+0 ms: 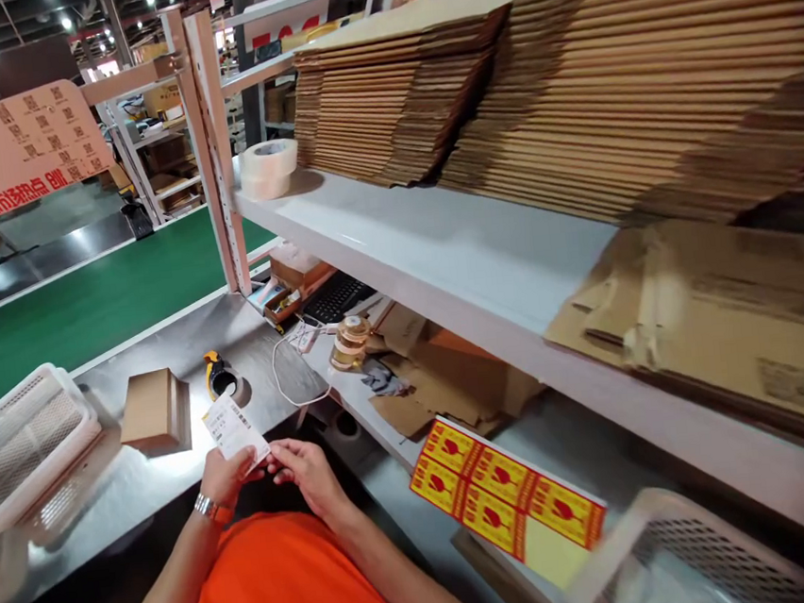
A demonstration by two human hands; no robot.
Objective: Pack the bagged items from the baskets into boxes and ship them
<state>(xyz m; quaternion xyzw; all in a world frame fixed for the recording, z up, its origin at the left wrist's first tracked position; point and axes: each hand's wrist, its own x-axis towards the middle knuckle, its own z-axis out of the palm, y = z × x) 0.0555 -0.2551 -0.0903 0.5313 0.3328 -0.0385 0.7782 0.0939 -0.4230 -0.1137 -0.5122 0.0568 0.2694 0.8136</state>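
Observation:
A white printed shipping label [224, 426] is held in front of my body, over the edge of the metal table. My left hand [228, 476], with a watch at the wrist, grips its lower part between thumb and fingers. My right hand [300, 471] pinches the label's lower right corner. Beyond the label, a tape dispenser [219, 376] with a yellow part rests on the metal table [170, 485]. A small closed cardboard box [148, 411] sits to the left of the label.
At left stands a white plastic basket [32, 441], beside a green conveyor belt [88, 289]. A shelf [394, 222] on the right carries stacked flat cartons [637, 80] and tape rolls [268, 169]. Below are fragile stickers [498, 491], another basket [696, 548] and a keyboard [336, 296].

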